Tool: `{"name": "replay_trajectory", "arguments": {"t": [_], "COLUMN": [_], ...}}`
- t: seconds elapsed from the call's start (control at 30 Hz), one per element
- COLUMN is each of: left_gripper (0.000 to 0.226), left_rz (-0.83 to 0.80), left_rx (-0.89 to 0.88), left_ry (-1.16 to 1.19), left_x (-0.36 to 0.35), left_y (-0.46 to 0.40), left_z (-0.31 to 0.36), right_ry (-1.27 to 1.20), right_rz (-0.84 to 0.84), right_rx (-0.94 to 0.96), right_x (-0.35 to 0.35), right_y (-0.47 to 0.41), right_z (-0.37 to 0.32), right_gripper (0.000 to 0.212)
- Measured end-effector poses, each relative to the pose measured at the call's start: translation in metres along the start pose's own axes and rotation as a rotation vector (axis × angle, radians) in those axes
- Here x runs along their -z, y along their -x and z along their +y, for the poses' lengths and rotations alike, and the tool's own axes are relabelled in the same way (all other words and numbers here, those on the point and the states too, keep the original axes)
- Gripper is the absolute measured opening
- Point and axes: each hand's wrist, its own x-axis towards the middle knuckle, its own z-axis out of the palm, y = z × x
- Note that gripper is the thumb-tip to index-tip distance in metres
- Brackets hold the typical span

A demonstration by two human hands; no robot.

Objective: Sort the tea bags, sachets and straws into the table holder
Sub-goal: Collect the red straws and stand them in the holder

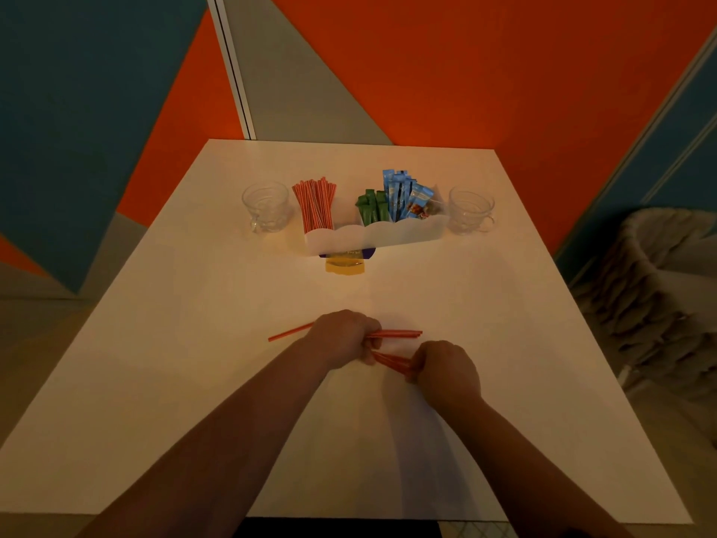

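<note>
Last loose straws in hand; holder far centre mostly stocked.

Left to right: a clear glass cup (266, 205) stands far left; beside it the white table holder (403, 233) carries a sheaf of red straws (315, 203) in its left compartment, green sachets (372, 209) mid, blue sachets (405, 194) right; a second glass cup (471, 209) far right; near you, your left hand (343, 337) is curled round a few loose straws (399, 333) lying across the table (155, 363); your right hand (446, 368) pinches another short bunch (392, 361); judging by this, sorting is nearly done, only these straws left to go in; hard to tell: the count in each fist, the small items at the holder's right end, and the yellow and purple object (345, 262) at the holder's near side.
</note>
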Motion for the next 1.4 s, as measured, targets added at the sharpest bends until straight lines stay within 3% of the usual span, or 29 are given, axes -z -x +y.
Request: {"name": "replay_trajectory", "arguments": {"t": [0.5,0.83,0.93,1.1,1.27,1.33,1.4], "left_gripper": [0.019,0.02,0.024,0.009,0.018,0.017,0.018], "left_rz": [0.063,0.002,-0.013,-0.029,-0.046,-0.004,0.057], "left_rx": [-0.034,0.029,0.021,0.042,0.118,0.156,0.192], "left_ry": [-0.198,-0.063,-0.024,0.099,0.325,0.459,0.623], "left_x": [-0.012,-0.005,0.003,0.016,0.029,0.033,0.036], "left_y": [0.004,0.001,0.001,0.001,0.002,0.003,0.006], "left_z": [0.008,0.006,0.006,0.002,-0.007,-0.009,-0.008], "right_ry": [0.06,0.416,0.4,0.33,0.421,0.283,-0.088], "right_rz": [0.104,0.078,0.057,-0.013,0.179,0.355,0.495], "right_rx": [0.104,0.336,0.391,0.411,0.488,0.463,0.418], "right_x": [-0.003,-0.004,0.003,0.031,0.065,0.075,0.081], "right_y": [0.001,-0.002,-0.01,-0.022,-0.033,-0.034,-0.032], "right_z": [0.006,-0.005,-0.013,-0.033,-0.054,-0.056,-0.061], "right_gripper": [0.03,0.029,0.03,0.022,0.02,0.046,0.069]}}
